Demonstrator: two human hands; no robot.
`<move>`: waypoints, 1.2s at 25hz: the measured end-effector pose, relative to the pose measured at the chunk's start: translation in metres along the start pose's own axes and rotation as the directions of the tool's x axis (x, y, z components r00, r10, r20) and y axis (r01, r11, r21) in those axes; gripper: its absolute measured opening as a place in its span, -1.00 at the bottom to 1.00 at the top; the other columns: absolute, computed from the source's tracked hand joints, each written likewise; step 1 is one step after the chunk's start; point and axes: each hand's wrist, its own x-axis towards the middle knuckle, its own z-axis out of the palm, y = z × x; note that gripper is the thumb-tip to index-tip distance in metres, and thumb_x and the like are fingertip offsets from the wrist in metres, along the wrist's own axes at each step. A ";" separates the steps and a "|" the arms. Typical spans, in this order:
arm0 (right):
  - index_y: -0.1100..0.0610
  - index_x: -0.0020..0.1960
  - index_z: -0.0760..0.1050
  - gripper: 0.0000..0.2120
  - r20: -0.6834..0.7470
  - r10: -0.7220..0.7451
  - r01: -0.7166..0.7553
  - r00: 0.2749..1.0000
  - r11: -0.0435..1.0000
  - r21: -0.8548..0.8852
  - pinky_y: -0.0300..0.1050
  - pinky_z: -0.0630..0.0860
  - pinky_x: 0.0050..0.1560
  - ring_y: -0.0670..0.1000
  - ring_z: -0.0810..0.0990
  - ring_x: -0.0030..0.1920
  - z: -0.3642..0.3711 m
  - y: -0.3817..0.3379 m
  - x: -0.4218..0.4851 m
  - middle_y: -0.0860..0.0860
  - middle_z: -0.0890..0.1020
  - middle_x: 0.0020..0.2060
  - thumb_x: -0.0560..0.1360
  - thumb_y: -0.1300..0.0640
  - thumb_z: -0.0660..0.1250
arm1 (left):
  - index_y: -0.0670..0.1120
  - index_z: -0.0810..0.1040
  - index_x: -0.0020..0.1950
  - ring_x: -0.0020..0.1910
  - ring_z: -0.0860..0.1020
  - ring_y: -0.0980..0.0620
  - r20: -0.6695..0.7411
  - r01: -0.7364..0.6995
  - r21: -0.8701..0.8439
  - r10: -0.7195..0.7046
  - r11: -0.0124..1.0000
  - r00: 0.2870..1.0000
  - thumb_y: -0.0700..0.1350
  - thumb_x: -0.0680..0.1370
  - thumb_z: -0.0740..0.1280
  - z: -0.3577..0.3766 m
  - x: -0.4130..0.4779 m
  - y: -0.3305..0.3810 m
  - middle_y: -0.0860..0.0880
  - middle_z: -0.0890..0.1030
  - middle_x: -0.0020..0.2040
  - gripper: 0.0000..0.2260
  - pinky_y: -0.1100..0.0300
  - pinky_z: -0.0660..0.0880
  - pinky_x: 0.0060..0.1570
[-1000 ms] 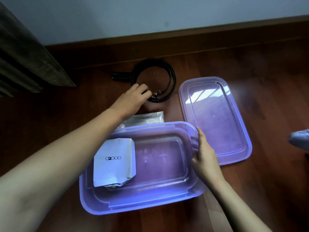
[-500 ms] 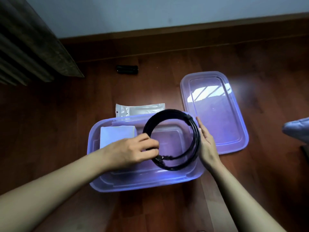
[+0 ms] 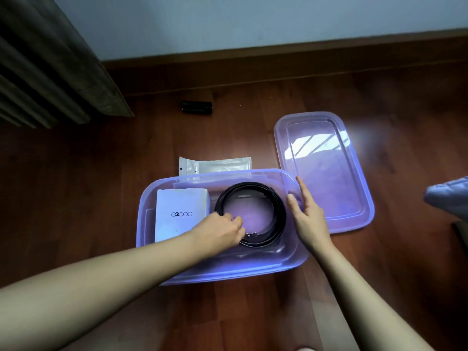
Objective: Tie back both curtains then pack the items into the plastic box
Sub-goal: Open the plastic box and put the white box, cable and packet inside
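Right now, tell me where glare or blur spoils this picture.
Head view: window glare streaks the lid; a hazy bright patch sits on the floor beside it; wide-angle bending curves the baseboard; the belt and box stay sharp.

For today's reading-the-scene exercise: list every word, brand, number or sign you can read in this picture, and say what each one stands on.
"G2000": printed in dark letters on the white packet lying in the purple plastic box, beside the coiled black belt.
The silver pouch behind the box shows no readable text.
No other text is visible.
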 end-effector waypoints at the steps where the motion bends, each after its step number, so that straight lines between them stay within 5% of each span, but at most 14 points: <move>1: -0.13 0.48 0.17 -0.36 0.017 -0.003 0.003 1.000 1.000 -0.019 -0.10 0.46 0.08 0.05 0.57 0.12 -0.001 -0.001 -0.001 0.00 0.60 0.07 0.49 0.05 0.37 | -0.07 0.52 -0.31 -0.47 0.54 -0.04 0.012 0.016 -0.004 -0.016 1.000 1.000 -0.20 0.06 0.55 0.000 0.000 0.000 -0.04 0.54 -0.42 -0.69 0.30 0.35 -0.63; 5: -0.17 0.46 0.15 -0.14 0.041 -0.012 0.015 0.999 0.997 -0.070 0.13 0.54 0.13 0.11 0.61 0.11 -0.001 0.007 0.001 0.00 0.61 0.09 0.31 0.18 0.51 | -0.10 0.56 -0.12 -0.22 0.66 -0.25 -0.017 0.175 0.068 -0.174 0.982 0.985 -0.22 0.32 0.20 -0.004 0.003 -0.007 -0.21 0.69 -0.12 -0.79 0.13 0.55 -0.42; 9: -0.21 0.43 0.15 -0.14 0.019 -0.018 0.020 1.000 0.997 -0.071 0.15 0.54 0.12 0.12 0.60 0.13 0.001 0.008 0.004 0.00 0.60 0.10 0.30 0.18 0.53 | -0.13 0.69 -0.19 -0.21 0.66 -0.27 0.205 0.271 0.128 -0.292 0.954 0.934 -0.12 0.16 0.52 -0.023 0.005 -0.007 -0.22 0.69 -0.05 -0.75 0.13 0.56 -0.41; 12: -0.20 0.43 0.15 -0.16 0.017 -0.028 0.029 0.999 0.997 -0.073 0.14 0.54 0.11 0.11 0.61 0.12 0.002 0.009 0.002 -0.05 0.59 0.03 0.32 0.18 0.51 | -0.24 0.46 0.23 0.21 0.48 -0.32 0.325 0.340 -0.182 -0.269 0.923 0.906 -0.09 0.51 0.33 -0.042 0.008 -0.013 -0.29 0.37 0.38 -0.65 -0.05 0.52 0.04; 15: -0.17 0.45 0.10 -0.19 0.016 -0.065 0.066 0.998 0.989 -0.129 0.14 0.54 0.11 0.13 0.60 0.14 0.002 0.007 0.002 0.00 0.60 0.15 0.36 0.12 0.46 | -0.22 0.52 0.14 0.13 0.53 -0.23 0.068 0.456 -0.447 -0.479 0.770 0.875 -0.01 0.54 0.20 -0.076 0.019 -0.062 -0.23 0.56 0.16 -0.68 -0.05 0.46 0.08; 18: 0.03 0.53 0.02 -0.19 0.003 -0.153 0.147 0.988 0.946 -0.290 0.05 0.50 0.16 0.14 0.53 0.25 0.004 0.006 -0.001 0.06 0.39 0.40 0.42 0.14 0.40 | -0.23 0.55 0.13 0.12 0.54 -0.25 -0.194 0.575 -0.459 -0.707 0.678 0.680 -0.07 0.57 0.19 -0.073 0.045 -0.137 -0.25 0.59 0.13 -0.71 -0.04 0.44 0.05; 21: 0.05 0.54 -0.06 -0.29 0.000 -0.144 0.135 0.990 0.921 -0.365 0.07 0.42 0.17 0.22 0.48 0.28 0.005 0.005 0.000 0.07 0.28 0.47 0.50 0.30 0.20 | -0.27 0.29 0.41 0.44 0.27 -0.21 -0.035 0.654 -0.402 -0.725 0.641 0.688 -0.17 0.61 0.13 -0.036 0.075 -0.201 -0.26 0.26 0.46 -0.61 -0.02 0.28 0.34; 24: -0.04 0.54 -0.10 -0.28 0.019 -0.089 0.090 0.996 0.922 -0.377 0.05 0.41 0.19 0.21 0.47 0.27 0.005 0.005 0.000 0.00 0.30 0.46 0.49 0.32 0.12 | -0.20 -0.06 0.53 0.53 -0.06 -0.17 0.156 0.719 -0.272 -0.708 0.640 0.689 -0.19 0.63 0.08 0.004 0.087 -0.237 -0.18 -0.06 0.56 -0.48 -0.07 0.08 0.45; 26: -0.07 0.53 -0.08 -0.31 0.022 -0.060 0.064 0.998 0.926 -0.372 0.06 0.42 0.19 0.20 0.48 0.26 0.004 0.001 -0.002 -0.03 0.31 0.45 0.50 0.29 0.08 | -0.17 -0.04 0.53 0.52 0.03 -0.21 0.145 0.745 -0.201 -0.733 0.636 0.664 -0.22 0.61 0.10 0.018 0.088 -0.246 -0.21 0.05 0.54 -0.47 -0.13 0.14 0.40; 30: -0.04 0.53 -0.08 -0.32 0.020 -0.041 0.046 0.999 0.903 -0.426 0.10 0.46 0.10 0.25 0.53 0.15 0.005 -0.003 -0.003 -0.02 0.32 0.43 0.50 0.31 0.07 | -0.25 0.39 0.32 0.23 0.38 -0.31 0.002 0.742 -0.176 -0.753 0.647 0.657 -0.20 0.55 0.26 0.012 0.091 -0.237 -0.29 0.39 0.25 -0.65 -0.15 0.41 0.10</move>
